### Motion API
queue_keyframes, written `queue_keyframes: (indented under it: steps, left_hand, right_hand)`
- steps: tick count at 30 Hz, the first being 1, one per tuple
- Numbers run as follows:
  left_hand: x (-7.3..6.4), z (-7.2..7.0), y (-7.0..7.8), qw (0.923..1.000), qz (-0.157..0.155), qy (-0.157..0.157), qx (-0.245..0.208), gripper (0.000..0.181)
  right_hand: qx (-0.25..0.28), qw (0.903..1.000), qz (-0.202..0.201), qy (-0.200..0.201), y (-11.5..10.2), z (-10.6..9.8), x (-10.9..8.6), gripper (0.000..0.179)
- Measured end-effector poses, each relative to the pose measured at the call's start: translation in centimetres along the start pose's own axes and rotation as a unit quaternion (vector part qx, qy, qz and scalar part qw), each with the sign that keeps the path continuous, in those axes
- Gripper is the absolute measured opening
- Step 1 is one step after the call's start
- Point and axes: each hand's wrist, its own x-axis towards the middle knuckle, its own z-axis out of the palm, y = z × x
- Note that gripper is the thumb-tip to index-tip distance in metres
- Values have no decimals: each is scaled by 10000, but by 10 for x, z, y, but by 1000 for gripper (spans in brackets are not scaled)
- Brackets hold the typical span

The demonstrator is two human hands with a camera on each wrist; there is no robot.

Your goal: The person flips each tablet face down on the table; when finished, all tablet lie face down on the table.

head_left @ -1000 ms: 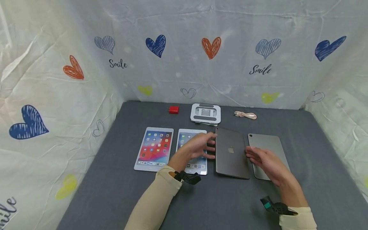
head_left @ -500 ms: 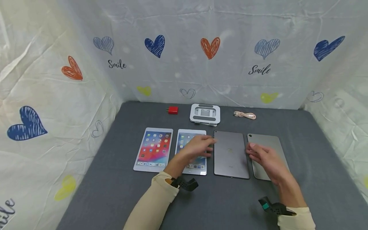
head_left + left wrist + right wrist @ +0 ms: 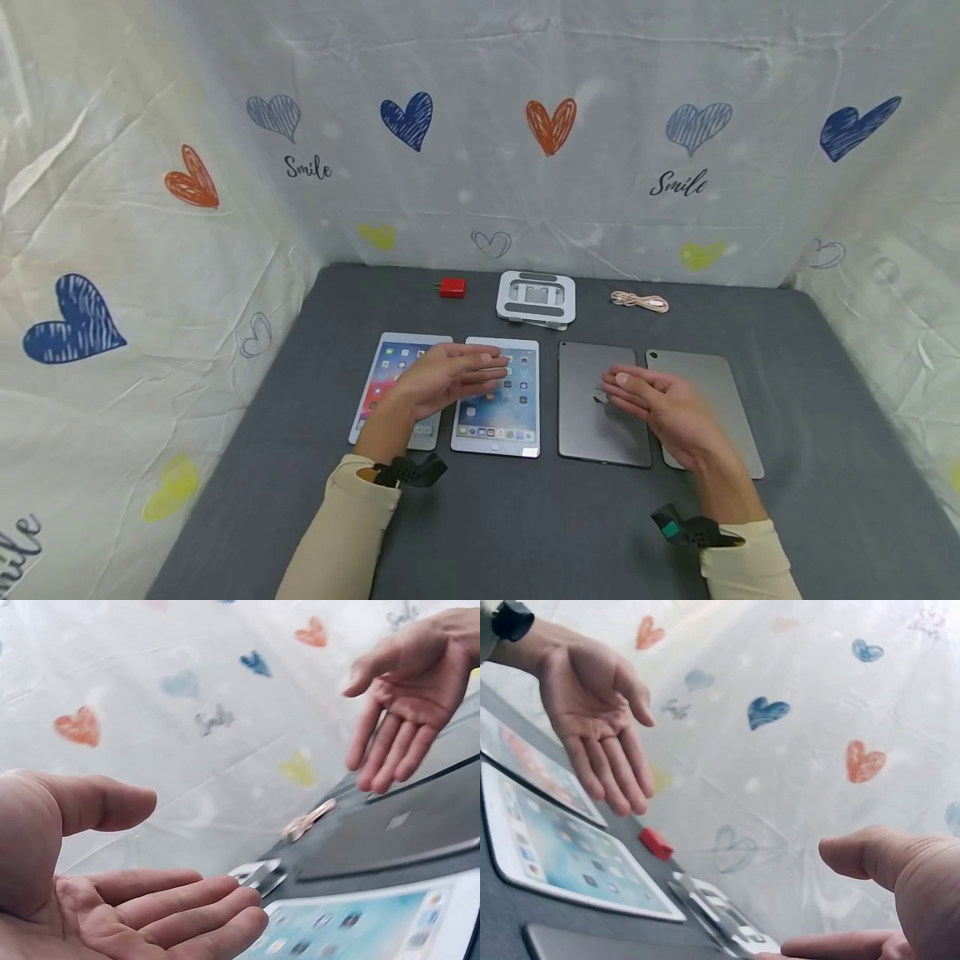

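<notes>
Four flat devices would be too many to list singly, so several tablets lie in a row on the dark grey cloth. My left hand (image 3: 452,379), fingers straight and holding nothing, is over the two white tablets: one with a red and blue screen (image 3: 375,379), partly hidden by the hand, and one with a light blue screen (image 3: 510,408). My right hand (image 3: 667,408) has extended fingers and a free palm. It hovers over the dark grey tablet (image 3: 592,442), which lies back up, and covers part of the silver-grey tablet (image 3: 720,383) at the far right.
Along the back of the table lie a red charger plug (image 3: 452,287), a folded white and grey stand (image 3: 536,298) and a bundled pale pink cable (image 3: 640,301). A white sheet (image 3: 480,192) printed with hearts closes off the back and sides.
The dark grey tablet, tilted up between both hands a second ago, now lies flat. My left hand has moved left off its edge; my right hand has shifted left over it.
</notes>
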Motion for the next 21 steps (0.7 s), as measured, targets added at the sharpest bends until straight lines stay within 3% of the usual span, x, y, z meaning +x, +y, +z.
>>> queue_keyframes:
  steps: [10,18,21]
  left_hand:
    - [-20,-38,-2,9983,-320,470,88,56]
    - [-27,-49,-7,9927,-510,910,600,52]
    - [-26,-49,-10,9909,-617,942,737,49]
  right_hand:
    - [295,9968,586,-455,7,45,29,68]
    - [334,9959,756,-362,11,66,41,68]
    - [311,9960,788,-284,11,69,43,68]
